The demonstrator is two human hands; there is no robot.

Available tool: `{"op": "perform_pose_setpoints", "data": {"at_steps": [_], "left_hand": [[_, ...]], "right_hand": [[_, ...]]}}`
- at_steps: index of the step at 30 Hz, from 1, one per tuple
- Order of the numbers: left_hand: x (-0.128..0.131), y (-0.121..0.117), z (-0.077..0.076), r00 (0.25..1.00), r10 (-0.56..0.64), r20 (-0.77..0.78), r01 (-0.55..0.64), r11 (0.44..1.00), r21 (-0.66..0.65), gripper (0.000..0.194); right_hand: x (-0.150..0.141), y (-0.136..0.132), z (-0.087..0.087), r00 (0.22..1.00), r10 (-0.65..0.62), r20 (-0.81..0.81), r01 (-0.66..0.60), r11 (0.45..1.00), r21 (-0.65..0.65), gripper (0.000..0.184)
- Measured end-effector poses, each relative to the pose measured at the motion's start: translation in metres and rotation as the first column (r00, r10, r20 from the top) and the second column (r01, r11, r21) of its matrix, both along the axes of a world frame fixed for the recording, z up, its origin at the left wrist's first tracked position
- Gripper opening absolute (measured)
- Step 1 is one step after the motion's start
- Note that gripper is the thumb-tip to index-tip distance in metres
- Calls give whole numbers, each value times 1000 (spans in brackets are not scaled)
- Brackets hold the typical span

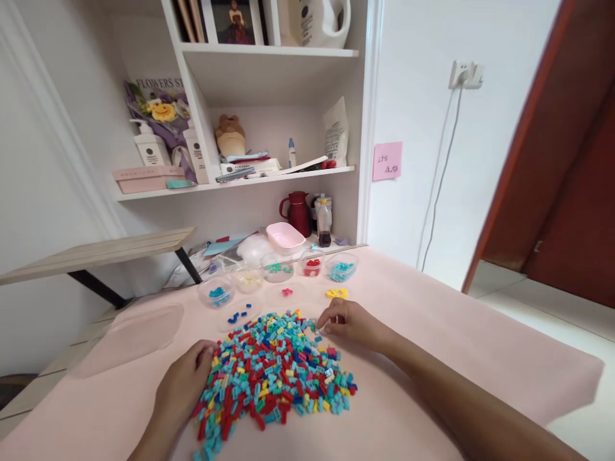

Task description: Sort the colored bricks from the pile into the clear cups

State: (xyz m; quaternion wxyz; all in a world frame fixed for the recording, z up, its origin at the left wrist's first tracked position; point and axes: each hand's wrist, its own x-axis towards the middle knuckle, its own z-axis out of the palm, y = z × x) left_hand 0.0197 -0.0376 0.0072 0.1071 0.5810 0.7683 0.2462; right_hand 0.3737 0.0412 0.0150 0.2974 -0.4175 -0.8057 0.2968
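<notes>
A wide pile of small toy building bricks point(273, 371), mostly light blue and red with some yellow, green and dark blue, lies on the pink-covered table. My left hand point(185, 378) rests against the pile's left edge, its fingers curled in; whatever they may hold is hidden. At the far right edge of the pile, my right hand point(353, 325) has its thumb and forefinger brought together over the bricks. What sits between those fingertips is too small to name. Yellow bricks point(337, 293) lie just beyond the right hand.
Behind the pile stand clear tubs of sorted bricks: blue point(218, 294), pale yellow point(250, 280), green point(277, 267), red point(312, 264) and light blue point(341, 270). Dark blue bricks point(237, 316) lie nearer. A clear lid point(139, 333) is left; a pink basin point(286, 237) is behind.
</notes>
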Motion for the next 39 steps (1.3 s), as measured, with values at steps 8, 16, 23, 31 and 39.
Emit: {"op": "perform_pose_setpoints", "data": {"at_steps": [8, 16, 23, 31, 39], "left_hand": [[-3, 2, 0, 1000, -22, -11, 23, 999, 30, 28], [1, 0, 4, 999, -23, -28, 23, 1000, 7, 28], [3, -1, 7, 999, -24, -37, 25, 999, 25, 29], [3, -1, 7, 999, -23, -39, 24, 1000, 18, 29], [1, 1, 5, 998, -35, -47, 35, 999, 14, 30]], "right_hand": [[-3, -2, -10, 994, 42, 96, -48, 997, 56, 27], [-2, -1, -13, 987, 24, 156, -39, 995, 93, 39], [-3, 2, -17, 980, 46, 193, -64, 994, 89, 33], [-5, 2, -14, 973, 28, 227, -53, 993, 105, 29], [-6, 1, -14, 973, 9, 229, -40, 990, 132, 21]]}}
